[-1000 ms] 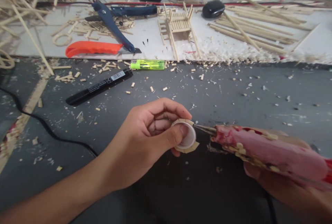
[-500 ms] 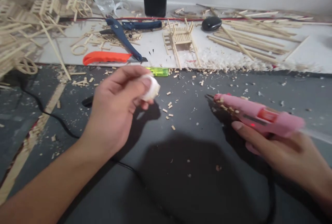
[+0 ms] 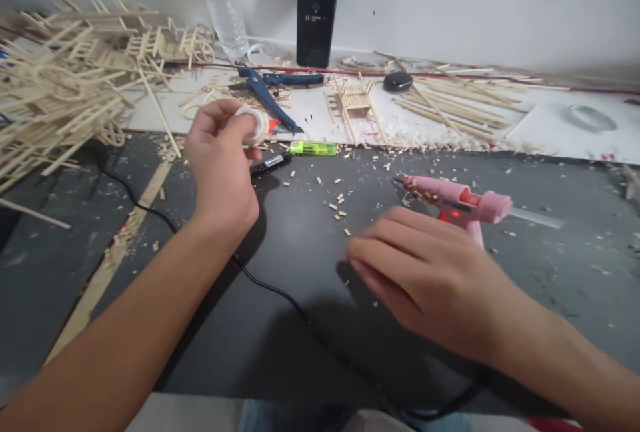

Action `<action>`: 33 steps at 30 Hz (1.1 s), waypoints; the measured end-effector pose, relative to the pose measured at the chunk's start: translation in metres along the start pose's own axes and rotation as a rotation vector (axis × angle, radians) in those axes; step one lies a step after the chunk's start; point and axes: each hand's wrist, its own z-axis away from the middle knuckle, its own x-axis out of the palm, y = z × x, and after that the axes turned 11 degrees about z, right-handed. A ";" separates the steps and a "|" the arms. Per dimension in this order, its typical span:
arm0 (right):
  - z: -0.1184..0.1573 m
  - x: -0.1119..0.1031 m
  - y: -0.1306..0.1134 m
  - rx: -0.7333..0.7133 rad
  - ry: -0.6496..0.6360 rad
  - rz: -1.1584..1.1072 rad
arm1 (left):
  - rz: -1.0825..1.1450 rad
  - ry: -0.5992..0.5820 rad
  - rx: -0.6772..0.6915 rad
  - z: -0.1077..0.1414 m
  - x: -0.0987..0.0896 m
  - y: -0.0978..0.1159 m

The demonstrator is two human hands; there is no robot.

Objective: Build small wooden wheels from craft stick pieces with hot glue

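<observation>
Between the thumb and fingers of my left hand (image 3: 223, 149) is a small white round piece (image 3: 254, 124), held above the table with a pale edge showing; its exact kind is unclear. My right hand (image 3: 425, 279) hovers over the dark table, its fingers curled and pressed together, slightly blurred, with nothing visible in them. Just behind it, a pink hot glue gun (image 3: 445, 195) rests on the table, its red light lit and a clear glue stick sticking out of the back. Several short wood bits (image 3: 340, 205) lie scattered between the hands.
Blue pliers (image 3: 270, 99), a small stick-built chair (image 3: 356, 102) and wood sticks (image 3: 450, 105) lie on a white board. A yellow-green lighter (image 3: 313, 148) and a black marker (image 3: 273, 163) are by its edge. Stick models (image 3: 75, 79) crowd the left; a black cord (image 3: 270, 289) crosses the table.
My right hand has let go of the hot glue gun and moved left, leaving it on the table. My left hand still holds the white piece. The view has tilted and shifted.
</observation>
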 end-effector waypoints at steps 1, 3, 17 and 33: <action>-0.015 0.007 -0.005 -0.042 -0.045 0.014 | 0.003 0.008 0.003 -0.001 -0.001 -0.001; -0.050 0.022 -0.009 -0.053 -0.098 0.050 | 0.010 0.021 0.000 -0.003 -0.002 -0.004; -0.128 0.054 -0.017 -0.032 -0.175 0.235 | 0.056 -0.003 -0.053 -0.008 -0.007 -0.009; -0.039 -0.003 -0.014 0.320 0.291 -0.831 | -0.020 -0.302 -0.144 0.037 -0.003 -0.017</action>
